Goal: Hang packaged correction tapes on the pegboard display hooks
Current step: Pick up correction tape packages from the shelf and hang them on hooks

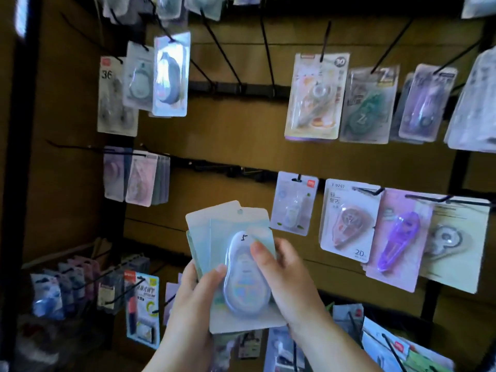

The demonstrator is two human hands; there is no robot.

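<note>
The left grip curls round a stack of correction tape packs, thumb on the front card. The right grip pinches the front pack, thumb on its blister. The stack is held before the pegboard, unhung.

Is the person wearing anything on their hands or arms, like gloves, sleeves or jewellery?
No. The left hand and right hand are bare: no gloves, rings or watch show. Both forearms are uncovered to the picture's edge, no sleeve in view. Nails look short, unpainted.
</note>
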